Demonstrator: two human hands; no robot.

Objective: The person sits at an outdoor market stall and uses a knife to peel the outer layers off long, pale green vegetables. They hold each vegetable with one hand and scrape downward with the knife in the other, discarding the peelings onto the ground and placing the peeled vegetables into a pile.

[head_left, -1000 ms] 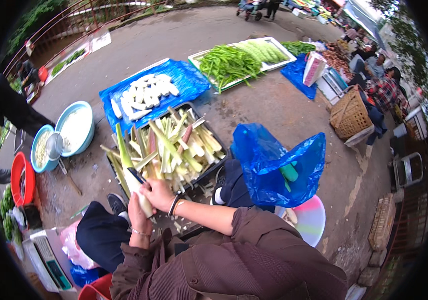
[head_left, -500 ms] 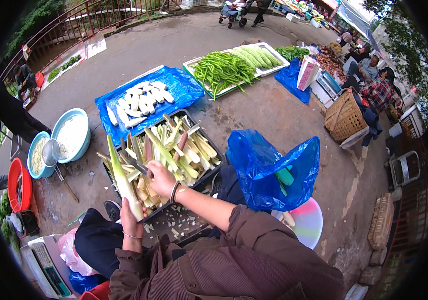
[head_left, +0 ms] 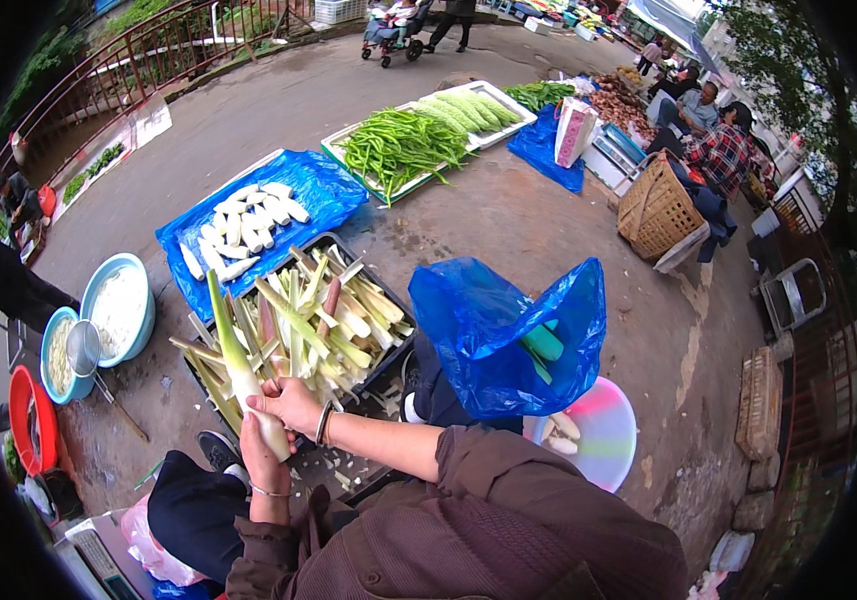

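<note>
Two hands meet on one long stalk, pale and waxy at its thick base, tapering to a green leafy tip, held upright over the near edge of the black tray. The left hand has its grip clenched around the white base. The right hand now rests closed on the stalk just above it; half a second ago it was raised over the tray with a dark-handled knife, which I cannot make out now. The tray holds a bristling heap of trimmed stalks. Right of it, a glossy, crumpled blue plastic bag gapes open beside a round pink basin.
</note>
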